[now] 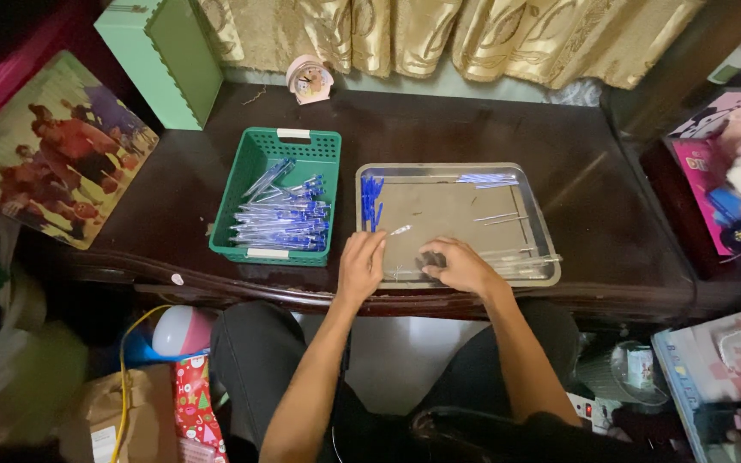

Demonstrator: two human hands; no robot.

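Dark glossy desk (559, 171) — both hands, left hand (362, 264) and right hand (460, 267), in rectangular steel tray (448, 170).

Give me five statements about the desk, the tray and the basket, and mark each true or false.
1. Both hands, the left hand and the right hand, rest in the metal tray. True.
2. The green basket is empty. False: it holds a pile of blue pens.
3. The basket sits left of the tray. True.
4. The blue caps lie at the tray's right edge. False: they lie near its left edge.
5. A small clock stands behind the basket, by the curtain. True.
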